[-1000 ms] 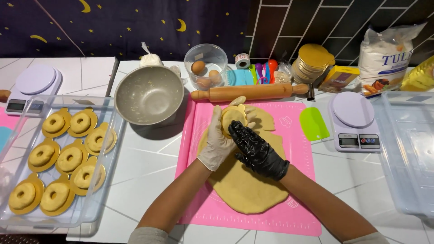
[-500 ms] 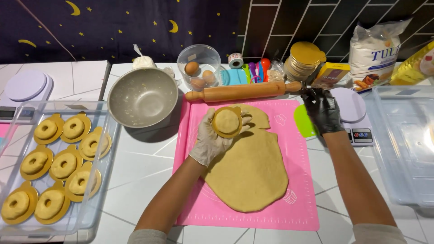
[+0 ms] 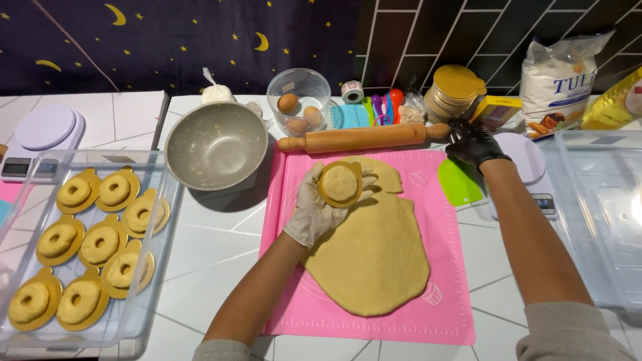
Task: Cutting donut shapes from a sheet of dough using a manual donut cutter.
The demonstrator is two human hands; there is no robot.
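My left hand [image 3: 314, 210], in a white glove, holds a round piece of dough [image 3: 340, 183] on a small gold card disc above the pink mat [image 3: 374, 321]. A large rolled-out sheet of dough [image 3: 374, 254] lies on the mat. My right hand [image 3: 472, 142], in a black glove, is at the back right, fingers closed on something small and dark beside the stack of gold discs [image 3: 455, 90]. What it grips is too small to tell. A wooden rolling pin [image 3: 361, 138] lies along the mat's far edge.
A clear tray [image 3: 157, 220] at left holds several ring doughnuts on gold discs. A metal bowl [image 3: 215, 144], a bowl of eggs [image 3: 299, 100], a green scraper [image 3: 460, 180], two white scales [image 3: 528, 174] [image 3: 43, 134], a flour bag [image 3: 555, 77] and an empty clear tub [image 3: 602, 214] stand around.
My right hand left the dough and moved to the back right by the gold discs. My left hand lifted the dough round on its disc and holds it steady.
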